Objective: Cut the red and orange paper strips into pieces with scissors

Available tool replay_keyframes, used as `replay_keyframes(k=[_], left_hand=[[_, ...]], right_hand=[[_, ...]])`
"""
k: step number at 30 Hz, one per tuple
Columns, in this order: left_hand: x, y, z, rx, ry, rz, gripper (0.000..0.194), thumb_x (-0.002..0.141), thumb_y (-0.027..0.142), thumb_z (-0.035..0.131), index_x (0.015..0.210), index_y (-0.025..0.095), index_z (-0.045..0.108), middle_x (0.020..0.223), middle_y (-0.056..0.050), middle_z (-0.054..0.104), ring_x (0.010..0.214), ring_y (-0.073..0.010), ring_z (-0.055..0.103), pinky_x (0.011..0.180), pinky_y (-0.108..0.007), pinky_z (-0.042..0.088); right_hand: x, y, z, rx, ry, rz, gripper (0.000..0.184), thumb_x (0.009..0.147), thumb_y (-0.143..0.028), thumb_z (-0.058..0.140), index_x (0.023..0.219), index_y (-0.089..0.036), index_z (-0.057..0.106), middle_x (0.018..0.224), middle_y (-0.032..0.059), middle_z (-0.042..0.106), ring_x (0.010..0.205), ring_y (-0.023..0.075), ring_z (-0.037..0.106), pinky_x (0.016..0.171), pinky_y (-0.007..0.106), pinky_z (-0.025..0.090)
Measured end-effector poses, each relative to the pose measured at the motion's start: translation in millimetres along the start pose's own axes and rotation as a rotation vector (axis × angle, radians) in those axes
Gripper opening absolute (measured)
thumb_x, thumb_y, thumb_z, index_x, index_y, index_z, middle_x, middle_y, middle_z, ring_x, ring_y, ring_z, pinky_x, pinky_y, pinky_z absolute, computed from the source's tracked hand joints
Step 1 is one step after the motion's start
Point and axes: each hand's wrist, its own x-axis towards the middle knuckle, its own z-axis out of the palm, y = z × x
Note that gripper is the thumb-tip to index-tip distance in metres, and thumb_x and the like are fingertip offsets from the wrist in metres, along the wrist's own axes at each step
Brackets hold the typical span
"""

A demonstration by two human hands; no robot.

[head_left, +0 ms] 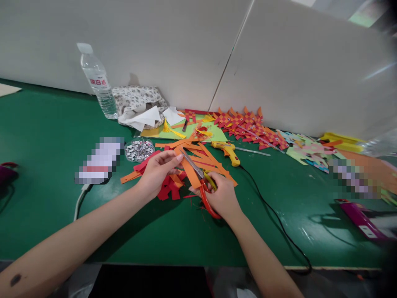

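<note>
My left hand point(159, 169) pinches an orange paper strip point(191, 174) near its upper end. In my right hand point(223, 194) is a pair of scissors point(204, 188) with red and yellow handles, its blades lying along the strip and pointing up toward my left fingertips. Whether the blades are cutting at this moment I cannot tell. Beneath my hands lie loose orange strips point(214, 161) and red paper pieces point(169, 191). Just beyond them a yellow glue gun point(228, 152) rests on its side, and a round container of googly eyes point(139, 150) stands left of the strips.
A water bottle point(98, 85) and a patterned cloth pouch point(139, 103) stand against the wall. Woven red-and-orange paper fish point(248, 126) are piled at the back. A phone point(101, 159) with a cable lies left; the glue gun's black cord point(274, 215) runs to the front edge.
</note>
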Motion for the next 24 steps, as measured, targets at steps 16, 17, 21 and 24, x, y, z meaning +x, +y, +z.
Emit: replay_keyframes(k=[16,17,21,24], left_hand=[[-1.4,-3.2,2.3,-0.012,0.038,-0.018,0.016,0.066,0.027,0.075,0.073,0.017,0.065,0.072,0.002,0.064,0.063,-0.0075,0.06,0.055,-0.016,0.05],[-1.1,-3.8,2.1,-0.014,0.039,-0.017,0.017,0.066,0.028,0.075,0.073,0.017,0.064,0.072,0.002,0.063,0.063,-0.0075,0.06,0.054,-0.016,0.05],[0.1,-5.4,1.3,-0.027,0.046,-0.009,0.019,0.065,0.029,0.076,0.071,0.016,0.062,0.07,0.003,0.062,0.062,-0.0071,0.06,0.054,-0.016,0.049],[-0.1,-5.7,1.1,0.0,0.042,0.018,0.019,0.067,0.029,0.075,0.073,0.016,0.062,0.071,0.003,0.062,0.063,-0.0072,0.06,0.055,-0.015,0.049]], right_hand=[[0.6,0.2,0.6,0.021,0.005,-0.023,0.031,0.063,-0.042,0.068,0.063,-0.022,0.045,0.053,-0.0052,0.042,0.047,0.0111,0.039,0.047,0.024,0.032],[0.7,-0.3,0.6,0.016,0.007,-0.025,0.03,0.063,-0.042,0.067,0.062,-0.022,0.045,0.052,-0.0054,0.042,0.047,0.011,0.039,0.047,0.023,0.032],[1.3,-2.6,-0.2,-0.005,0.021,-0.042,0.028,0.063,-0.039,0.065,0.058,-0.021,0.043,0.051,-0.0057,0.04,0.047,0.0104,0.038,0.046,0.023,0.031],[1.4,-2.9,-0.6,-0.009,0.019,-0.043,0.025,0.064,-0.036,0.063,0.058,-0.021,0.044,0.051,-0.0057,0.04,0.047,0.0103,0.037,0.047,0.023,0.031]])
